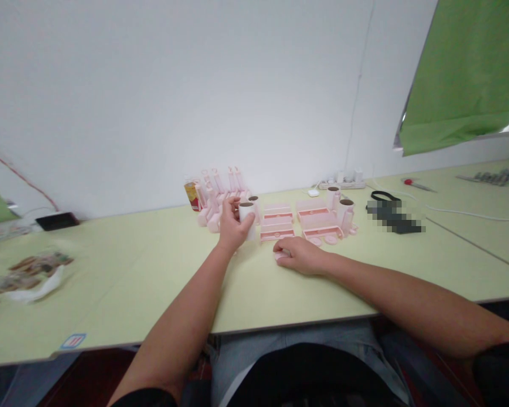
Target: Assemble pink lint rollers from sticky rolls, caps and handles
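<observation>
My left hand (234, 225) is wrapped around an upright white paper roll (246, 211) with a brown core, its thumb on the near side. Close behind stands a second white paper roll (255, 202). My right hand (302, 255) rests low over the table, fingers curled on a small pale pink piece (281, 256), partly hidden by the fingers. Beyond the hands lie open pink boxes (277, 234) in two columns. Round pink discs (330, 240) lie to the right of my right hand.
Pink handled parts (214, 195) stand at the left by a yellow-red packet (192, 195). More white paper rolls (346, 210) stand right of the boxes. A power strip (343, 184), a black strap (385, 196) and a white cable (470, 215) lie farther right. Blurred items (29, 274) lie far left.
</observation>
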`<state>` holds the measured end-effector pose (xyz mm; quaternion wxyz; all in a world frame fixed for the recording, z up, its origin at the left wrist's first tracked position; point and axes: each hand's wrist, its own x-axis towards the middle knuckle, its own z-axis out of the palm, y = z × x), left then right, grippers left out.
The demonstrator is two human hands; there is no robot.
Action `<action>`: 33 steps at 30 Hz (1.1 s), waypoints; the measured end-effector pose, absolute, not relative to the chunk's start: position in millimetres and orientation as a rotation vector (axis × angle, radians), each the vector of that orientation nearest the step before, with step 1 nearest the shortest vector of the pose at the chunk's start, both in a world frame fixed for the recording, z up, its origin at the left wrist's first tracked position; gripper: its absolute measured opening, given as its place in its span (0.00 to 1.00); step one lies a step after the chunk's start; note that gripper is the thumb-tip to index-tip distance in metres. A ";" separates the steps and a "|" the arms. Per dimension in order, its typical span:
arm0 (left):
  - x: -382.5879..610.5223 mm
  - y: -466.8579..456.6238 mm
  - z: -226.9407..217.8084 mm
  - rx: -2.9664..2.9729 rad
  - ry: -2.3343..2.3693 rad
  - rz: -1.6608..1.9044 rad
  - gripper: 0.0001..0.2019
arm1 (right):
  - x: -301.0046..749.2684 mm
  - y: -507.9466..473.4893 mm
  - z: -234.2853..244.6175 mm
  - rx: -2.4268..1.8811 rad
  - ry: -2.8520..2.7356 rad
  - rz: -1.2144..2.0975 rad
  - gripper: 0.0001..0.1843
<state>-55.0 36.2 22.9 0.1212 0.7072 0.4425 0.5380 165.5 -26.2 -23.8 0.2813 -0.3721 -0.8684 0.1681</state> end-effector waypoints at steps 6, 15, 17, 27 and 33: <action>-37.6 17.4 19.0 2.295 1.044 1.000 0.25 | 171.3 -16.8 -18.8 -0.965 -1.787 0.679 0.12; -25.5 9.8 16.4 2.365 1.037 0.999 0.19 | 166.3 -7.7 -25.7 -0.825 -1.449 1.083 0.15; -24.3 9.6 15.8 2.344 1.069 0.997 0.19 | 164.1 -6.7 -27.3 -0.853 -1.438 1.115 0.15; -22.5 2.6 21.1 2.324 1.036 0.967 0.23 | 172.3 0.4 -25.0 -0.839 -1.474 1.018 0.12; -22.8 2.9 20.2 2.329 1.038 0.965 0.23 | 173.5 2.3 -25.6 -0.876 -1.458 0.913 0.14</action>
